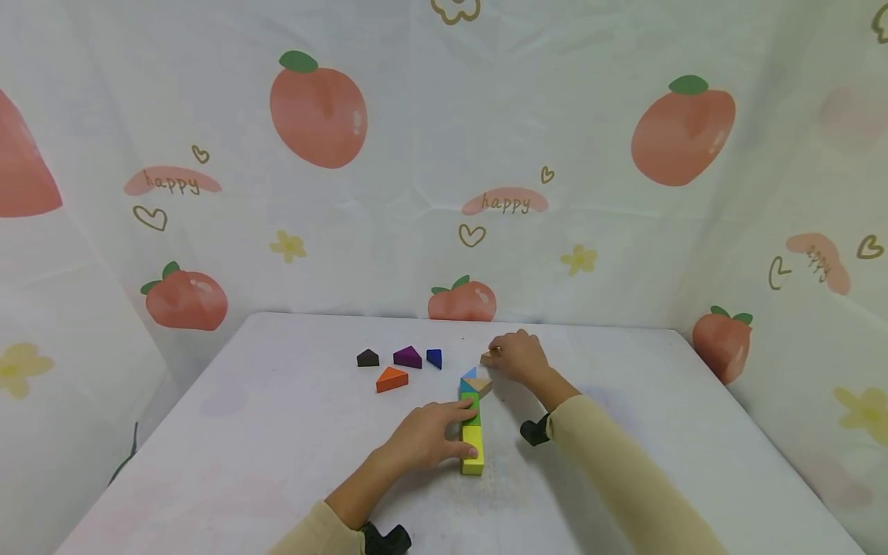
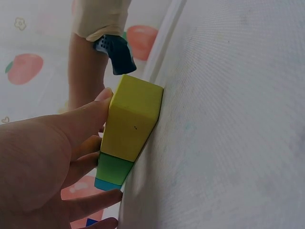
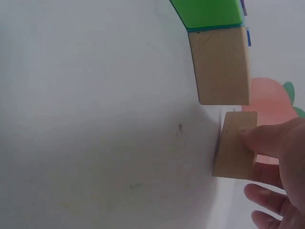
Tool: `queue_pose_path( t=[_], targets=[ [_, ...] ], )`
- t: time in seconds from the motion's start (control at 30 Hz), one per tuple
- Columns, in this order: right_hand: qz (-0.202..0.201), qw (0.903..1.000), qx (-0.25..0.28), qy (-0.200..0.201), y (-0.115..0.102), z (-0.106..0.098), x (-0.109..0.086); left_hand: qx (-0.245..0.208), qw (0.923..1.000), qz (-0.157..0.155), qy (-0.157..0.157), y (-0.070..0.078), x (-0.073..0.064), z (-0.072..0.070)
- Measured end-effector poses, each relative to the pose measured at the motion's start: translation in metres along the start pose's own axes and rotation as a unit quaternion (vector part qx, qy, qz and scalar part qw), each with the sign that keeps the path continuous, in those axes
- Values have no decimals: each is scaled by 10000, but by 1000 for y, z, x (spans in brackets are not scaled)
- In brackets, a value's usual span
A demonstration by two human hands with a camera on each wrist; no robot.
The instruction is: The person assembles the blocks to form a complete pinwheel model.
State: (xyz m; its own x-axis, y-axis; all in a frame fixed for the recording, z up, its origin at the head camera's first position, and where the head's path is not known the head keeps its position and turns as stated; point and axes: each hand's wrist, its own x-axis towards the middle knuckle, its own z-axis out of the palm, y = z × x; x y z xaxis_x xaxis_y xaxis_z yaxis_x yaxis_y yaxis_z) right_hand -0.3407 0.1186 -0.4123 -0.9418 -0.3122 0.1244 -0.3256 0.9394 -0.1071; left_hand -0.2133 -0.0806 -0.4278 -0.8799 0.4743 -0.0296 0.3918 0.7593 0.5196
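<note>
A yellow block (image 1: 473, 465) and a green block (image 1: 472, 419) stand end to end in a row on the table. My left hand (image 1: 425, 436) rests on them, thumb on the yellow one and outstretched fingers at the green one. Beyond the green block lie a light-blue triangular piece (image 1: 467, 385) and a plain wooden triangular block (image 1: 482, 385). Just past these, my right hand (image 1: 519, 358) pinches another plain wooden block (image 3: 236, 145) between thumb and fingers. In the right wrist view a small gap separates it from the wooden block at the row's end.
Left of the row's far end are a black block (image 1: 368, 358), a purple triangular block (image 1: 408, 358), a dark-blue triangular block (image 1: 434, 358) and an orange triangular block (image 1: 392, 379). A fruit-print cloth (image 1: 388, 231) hangs behind the white table (image 1: 277, 432).
</note>
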Motion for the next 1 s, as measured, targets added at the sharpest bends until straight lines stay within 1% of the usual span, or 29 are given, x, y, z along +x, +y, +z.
queue_pose_path(
  t=[0.2, 0.33, 0.43, 0.5, 0.6, 0.67, 0.77, 0.9, 1.0],
  targets=[
    [-5, 10000, 63, -69, -4, 2, 0, 23, 10000, -10, -1, 0, -1, 0],
    [152, 9997, 204, -27, -2, 2, -1, 55, 10000, 48, 25, 0, -1, 0],
    [419, 9982, 424, 37, 0, 0, -2, 77, 9999, 73, 30, 0, -1, 0],
    [688, 9954, 667, 70, 1, -2, -4, 92, 9999, 60, 24, 0, -1, 0],
    [1094, 9872, 1162, 20, 0, -5, -6, 119, 9999, 28, 10, 0, -1, -1],
    [1256, 9807, 1496, -34, -1, -6, -8, 131, 9999, 22, 6, 0, -1, -1],
    [1261, 9756, 1799, -49, -2, -4, -10, 148, 9999, 50, 16, 0, -1, -1],
    [1088, 9755, 1911, 94, -2, 4, -9, 109, 9999, 116, 34, -2, 0, 0],
    [1024, 9736, 2037, 131, -2, 8, -8, 64, 9999, 152, 22, -3, 0, 0]
  ],
)
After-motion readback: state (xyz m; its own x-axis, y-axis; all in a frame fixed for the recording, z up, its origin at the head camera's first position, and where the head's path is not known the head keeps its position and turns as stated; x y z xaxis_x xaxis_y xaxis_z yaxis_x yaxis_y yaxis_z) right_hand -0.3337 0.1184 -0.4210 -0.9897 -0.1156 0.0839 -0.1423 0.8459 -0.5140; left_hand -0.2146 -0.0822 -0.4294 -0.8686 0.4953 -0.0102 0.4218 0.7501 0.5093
